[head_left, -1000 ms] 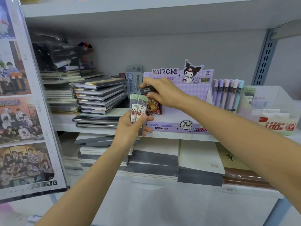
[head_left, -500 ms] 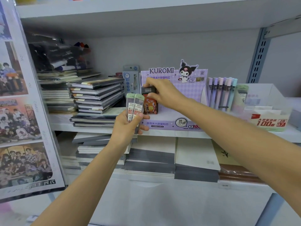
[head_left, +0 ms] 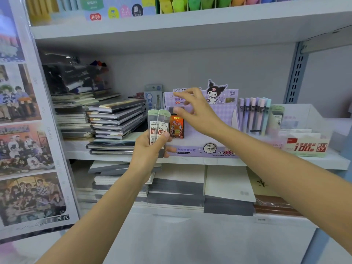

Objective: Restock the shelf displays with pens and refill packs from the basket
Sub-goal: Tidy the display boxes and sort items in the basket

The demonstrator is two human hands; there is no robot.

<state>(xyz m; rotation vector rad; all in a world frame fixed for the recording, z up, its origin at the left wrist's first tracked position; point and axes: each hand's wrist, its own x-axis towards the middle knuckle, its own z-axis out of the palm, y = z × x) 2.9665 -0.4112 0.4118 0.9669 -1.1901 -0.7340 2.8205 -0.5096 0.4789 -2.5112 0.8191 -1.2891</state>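
Left hand (head_left: 149,151) grips two refill packs (head_left: 159,123); right hand (head_left: 198,113) hovers open and empty over the orange pack (head_left: 177,127) in the display box (head_left: 192,150)

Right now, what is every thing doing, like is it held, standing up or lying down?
left hand, gripping two lead refill packs.
lead refill packs, upright, side by side, held in front of the shelf.
right hand, open, fingers spread over the box.
orange pack, standing upright in the Kuromi display box.
Kuromi display box, standing on the shelf, open-topped.
pastel pens, upright in a row right of the box.
notebooks, stacked flat left of the box.
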